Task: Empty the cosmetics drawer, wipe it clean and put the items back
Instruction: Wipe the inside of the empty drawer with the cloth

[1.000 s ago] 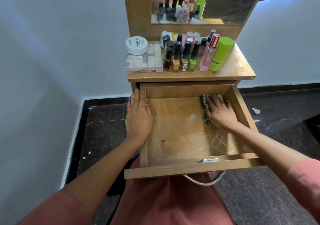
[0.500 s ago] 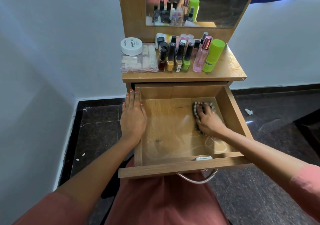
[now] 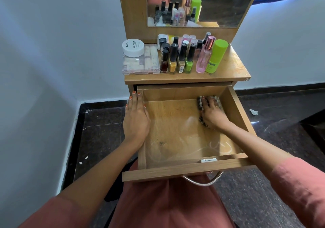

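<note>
The wooden drawer (image 3: 175, 170) is pulled out over my lap, with nothing inside but a cloth and damp streaks. My right hand (image 3: 212, 113) presses a dark checked cloth (image 3: 200, 104) flat on the drawer floor near the back right corner. My left hand (image 3: 136, 120) rests palm down on the drawer's left wall, fingers together. The cosmetics stand on the dresser top (image 3: 228, 71): a white round tub (image 3: 133, 47) on a clear plastic case (image 3: 140, 64), several nail polish bottles (image 3: 177, 59), a pink perfume bottle (image 3: 204, 57) and a green can (image 3: 216, 57).
A mirror (image 3: 211, 4) rises behind the dresser top. White walls close in on the left and behind. The dark tiled floor (image 3: 102, 132) has small scraps on it. A metal handle (image 3: 202, 181) hangs under the drawer front.
My right hand has slid the cloth across the back of the drawer floor, left and then back toward the right corner. My left hand has stayed on the left wall.
</note>
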{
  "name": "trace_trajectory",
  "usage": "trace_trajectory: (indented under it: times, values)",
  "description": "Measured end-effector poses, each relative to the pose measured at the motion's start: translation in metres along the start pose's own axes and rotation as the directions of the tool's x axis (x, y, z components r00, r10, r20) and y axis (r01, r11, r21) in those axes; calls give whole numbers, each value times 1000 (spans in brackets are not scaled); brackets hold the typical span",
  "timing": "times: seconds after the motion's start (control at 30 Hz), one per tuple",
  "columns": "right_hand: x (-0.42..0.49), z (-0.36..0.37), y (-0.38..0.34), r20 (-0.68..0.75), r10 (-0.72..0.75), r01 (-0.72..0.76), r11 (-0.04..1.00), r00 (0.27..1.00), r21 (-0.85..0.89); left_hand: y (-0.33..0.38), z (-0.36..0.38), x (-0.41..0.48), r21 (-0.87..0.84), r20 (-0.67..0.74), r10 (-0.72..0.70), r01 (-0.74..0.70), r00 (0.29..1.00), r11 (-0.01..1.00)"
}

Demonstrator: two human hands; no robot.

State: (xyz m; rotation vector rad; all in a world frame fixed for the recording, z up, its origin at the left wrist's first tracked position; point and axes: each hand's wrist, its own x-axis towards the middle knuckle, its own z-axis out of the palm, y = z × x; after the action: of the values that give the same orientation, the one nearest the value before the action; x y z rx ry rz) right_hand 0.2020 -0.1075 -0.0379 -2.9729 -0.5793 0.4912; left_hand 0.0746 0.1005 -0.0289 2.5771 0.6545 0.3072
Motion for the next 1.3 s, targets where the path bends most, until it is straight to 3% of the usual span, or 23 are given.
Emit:
trace_trajectory:
  times: [0.33,0.47,0.63,0.9,1.17,1.3]
  values:
    - [-4,-3,13,24,58,-59,997,998,47,-1,0,0,21,-11,9,-8,1000,1000]
    - [-20,3,24,148,15,-5,997,989,-72,-2,1,0,17,-13,7,-7,1000,1000]
    - [-53,7,29,414,68,5,985,908,-174,-1,1,-1,-4,-9,7,-7,1000,1000]
    - [-62,3,23,432,64,3,988,899,-154,0,2,0,-50,-9,16,-16,1000,999]
    - [-61,1,-3,497,-175,312,927,850,-207,1,1,-1,-75,-9,0,-1,1000,997]
    - [-60,1,-42,551,-344,513,838,760,-185,1,1,0,-76,1,-11,11,1000,997]
